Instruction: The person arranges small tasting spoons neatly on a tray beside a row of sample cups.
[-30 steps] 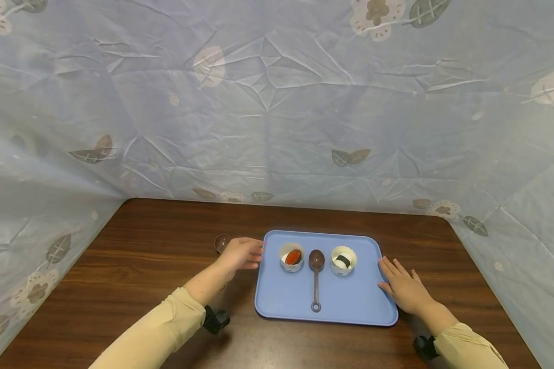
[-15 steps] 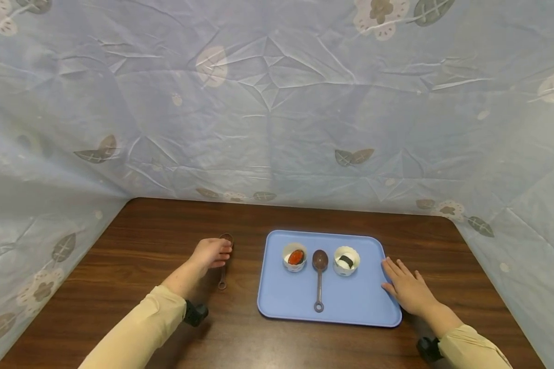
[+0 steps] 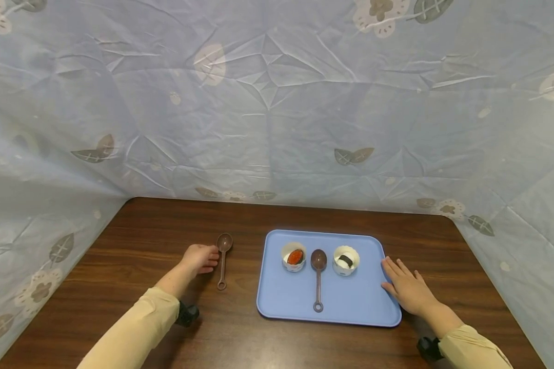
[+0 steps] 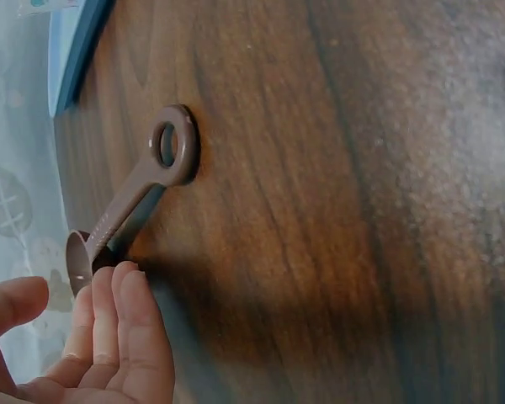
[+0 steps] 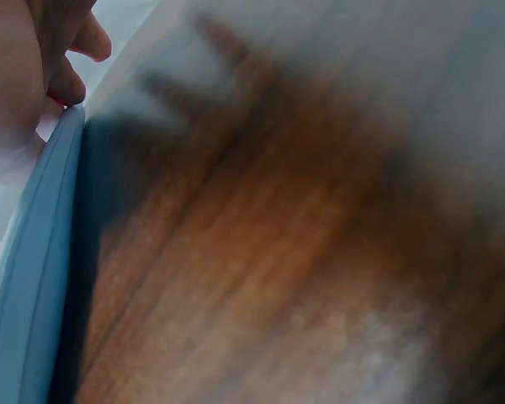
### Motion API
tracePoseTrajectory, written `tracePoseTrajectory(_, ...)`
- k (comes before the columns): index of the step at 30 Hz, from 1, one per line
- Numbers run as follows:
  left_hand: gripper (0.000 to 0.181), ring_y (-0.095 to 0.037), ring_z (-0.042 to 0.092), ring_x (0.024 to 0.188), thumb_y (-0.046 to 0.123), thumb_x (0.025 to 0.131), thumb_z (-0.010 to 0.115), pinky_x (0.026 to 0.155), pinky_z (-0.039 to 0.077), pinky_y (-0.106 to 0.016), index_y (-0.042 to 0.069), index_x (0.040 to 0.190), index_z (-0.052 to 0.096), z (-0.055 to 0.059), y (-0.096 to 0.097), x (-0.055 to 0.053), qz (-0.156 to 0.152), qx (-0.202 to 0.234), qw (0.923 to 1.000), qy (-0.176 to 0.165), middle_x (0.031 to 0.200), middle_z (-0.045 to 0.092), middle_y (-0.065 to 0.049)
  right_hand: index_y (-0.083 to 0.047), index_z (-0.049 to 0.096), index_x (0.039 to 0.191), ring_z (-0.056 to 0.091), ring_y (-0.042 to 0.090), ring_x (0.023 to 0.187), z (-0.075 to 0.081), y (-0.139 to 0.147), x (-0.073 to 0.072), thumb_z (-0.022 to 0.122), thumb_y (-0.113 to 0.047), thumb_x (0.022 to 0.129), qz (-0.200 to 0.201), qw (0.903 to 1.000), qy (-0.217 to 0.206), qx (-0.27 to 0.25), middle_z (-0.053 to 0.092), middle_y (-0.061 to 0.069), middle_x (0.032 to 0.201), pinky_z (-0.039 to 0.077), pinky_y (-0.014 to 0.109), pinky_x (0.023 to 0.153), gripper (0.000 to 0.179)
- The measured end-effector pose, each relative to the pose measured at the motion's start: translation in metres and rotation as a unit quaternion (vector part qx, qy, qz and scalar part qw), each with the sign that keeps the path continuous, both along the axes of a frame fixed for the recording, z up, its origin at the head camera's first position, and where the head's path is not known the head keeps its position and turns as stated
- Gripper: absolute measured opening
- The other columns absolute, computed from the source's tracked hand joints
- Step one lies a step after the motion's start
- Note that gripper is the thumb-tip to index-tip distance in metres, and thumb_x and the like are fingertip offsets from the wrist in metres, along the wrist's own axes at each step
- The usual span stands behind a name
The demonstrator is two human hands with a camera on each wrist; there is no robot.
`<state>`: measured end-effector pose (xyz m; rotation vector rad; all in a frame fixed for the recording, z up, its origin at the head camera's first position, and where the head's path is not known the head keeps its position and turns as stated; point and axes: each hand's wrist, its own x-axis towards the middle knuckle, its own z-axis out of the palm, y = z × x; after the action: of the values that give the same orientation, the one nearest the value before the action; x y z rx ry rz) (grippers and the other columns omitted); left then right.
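The left hand (image 3: 200,259) shifts farther left of the tray (image 3: 360,302), leaving the off-tray spoon (image 3: 223,262) wholly visible on the surface (image 3: 166,220) between them, ungripped beside straight, gathered fingers (contact is unclear), while the right hand (image 3: 406,289), fingers spread, touches the tray's right rim.

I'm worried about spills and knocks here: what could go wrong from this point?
The left hand is right beside the off-tray spoon; a brush might knock it askew.
The right hand is at the right edge of the tray; a sudden push might tip the left cup or right cup.
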<state>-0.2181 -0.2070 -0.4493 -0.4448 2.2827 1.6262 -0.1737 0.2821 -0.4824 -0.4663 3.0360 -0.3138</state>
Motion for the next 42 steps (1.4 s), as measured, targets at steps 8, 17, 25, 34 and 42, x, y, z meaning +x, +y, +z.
tracePoseTrajectory(8,0.043,-0.030,0.065,0.095,0.014,0.091,0.051,0.077,0.059,-0.034,-0.017,0.120,0.049,-0.004,0.005,0.000,0.000,-0.029,0.9996,0.004,0.118,0.058,-0.030,0.000,0.032,0.142,0.026,0.046,0.135,0.003,-0.002,0.001,0.050,-0.028,0.095,-0.002,1.0000,-0.005,-0.005,0.030,0.023,0.148,0.022,0.074,0.101,0.058)
tracePoseTrajectory(17,0.030,-0.023,0.065,0.083,0.011,0.086,0.058,0.068,0.059,-0.031,-0.013,0.105,0.061,-0.008,0.008,0.000,0.001,-0.079,0.9966,0.020,0.101,0.066,-0.024,0.000,0.033,0.141,0.028,0.047,0.134,0.002,-0.004,0.001,0.051,-0.028,0.094,-0.003,1.0000,0.005,0.004,0.032,0.022,0.147,0.026,0.074,0.099,0.057)
tracePoseTrajectory(25,0.032,-0.022,0.062,0.083,0.008,0.088,0.055,0.072,0.059,-0.033,-0.015,0.109,0.059,-0.007,0.007,0.001,-0.001,-0.068,0.9976,0.011,0.100,0.063,-0.025,0.000,0.032,0.142,0.026,0.046,0.135,0.002,-0.003,0.001,0.049,-0.029,0.095,0.000,1.0000,-0.003,-0.002,0.031,0.022,0.148,0.024,0.074,0.100,0.058)
tracePoseTrajectory(34,0.037,-0.009,0.057,0.073,0.008,0.092,0.053,0.062,0.056,-0.018,-0.015,0.121,0.051,-0.004,0.006,-0.001,0.009,0.026,0.9995,-0.017,0.088,0.060,-0.007,-0.001,0.031,0.143,0.027,0.045,0.135,-0.001,0.000,-0.001,0.046,-0.032,0.096,0.000,1.0000,0.001,0.000,0.030,0.021,0.148,0.025,0.073,0.100,0.058)
tracePoseTrajectory(42,0.040,-0.004,0.053,0.065,0.009,0.093,0.053,0.059,0.054,-0.013,-0.015,0.124,0.046,0.005,0.010,-0.005,-0.001,0.064,0.9976,-0.025,0.073,0.054,0.004,-0.002,0.029,0.144,0.026,0.046,0.135,-0.001,0.003,-0.001,0.041,-0.036,0.098,-0.006,0.9999,-0.009,-0.007,0.028,0.021,0.149,0.024,0.074,0.100,0.058)
